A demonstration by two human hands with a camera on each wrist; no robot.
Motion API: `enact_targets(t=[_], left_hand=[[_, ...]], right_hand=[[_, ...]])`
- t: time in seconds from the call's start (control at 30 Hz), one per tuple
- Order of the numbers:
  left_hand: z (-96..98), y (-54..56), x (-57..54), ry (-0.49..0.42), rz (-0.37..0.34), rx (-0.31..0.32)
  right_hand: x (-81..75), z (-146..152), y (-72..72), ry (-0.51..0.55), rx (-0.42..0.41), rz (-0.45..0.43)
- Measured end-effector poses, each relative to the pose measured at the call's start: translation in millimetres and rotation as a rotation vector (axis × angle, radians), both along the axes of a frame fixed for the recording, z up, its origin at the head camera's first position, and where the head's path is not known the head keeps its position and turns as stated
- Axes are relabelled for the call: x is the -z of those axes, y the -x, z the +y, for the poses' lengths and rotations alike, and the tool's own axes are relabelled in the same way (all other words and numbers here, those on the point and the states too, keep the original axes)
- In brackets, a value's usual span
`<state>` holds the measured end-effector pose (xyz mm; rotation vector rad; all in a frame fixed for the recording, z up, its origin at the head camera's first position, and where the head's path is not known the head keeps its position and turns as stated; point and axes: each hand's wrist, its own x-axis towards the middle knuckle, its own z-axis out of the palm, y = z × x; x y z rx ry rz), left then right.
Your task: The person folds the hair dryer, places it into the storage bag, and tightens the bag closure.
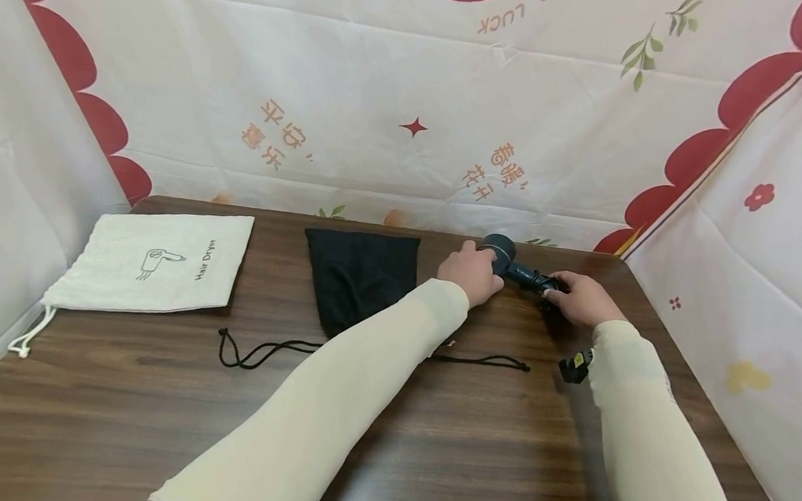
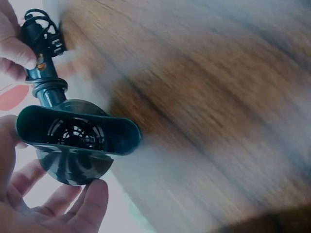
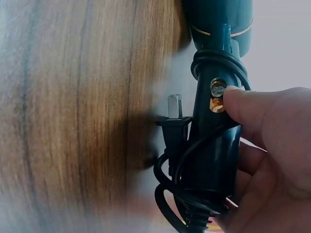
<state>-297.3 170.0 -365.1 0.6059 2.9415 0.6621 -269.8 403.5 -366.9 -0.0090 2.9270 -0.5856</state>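
Note:
A dark green hair dryer (image 1: 500, 250) is held between both hands near the table's far edge. My left hand (image 1: 471, 276) grips its round head, fingertips showing behind it in the left wrist view, where the flat nozzle (image 2: 126, 135) faces the camera. My right hand (image 1: 582, 300) holds the handle (image 3: 211, 160), the thumb beside its switches (image 3: 217, 97). A black cord (image 3: 221, 60) is wound about the handle, and the two-prong plug (image 3: 176, 127) sticks out beside it. Left of the dryer lies a black drawstring pouch (image 1: 361, 275), partly hidden by my left arm.
A white drawstring bag (image 1: 166, 263) marked "Hair Dryer" lies at the far left. The pouch's black cords (image 1: 257, 353) spread to both sides on the brown wooden table (image 1: 472, 446). Printed white cloth (image 1: 384, 73) hangs at the back and sides.

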Motion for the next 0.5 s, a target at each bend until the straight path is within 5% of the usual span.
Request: enact_targets(t=[0.23, 0.5], left_hand=[[4.0, 2.4, 2.3, 0.065, 0.06, -0.003], [8.5, 3.6, 1.8, 0.06, 0.053, -0.003]], right_hand=[[1.3, 0.0, 1.4, 0.017, -0.009, -0.008], [1.9, 2.7, 2.2, 0.027, -0.007, -0.012]])
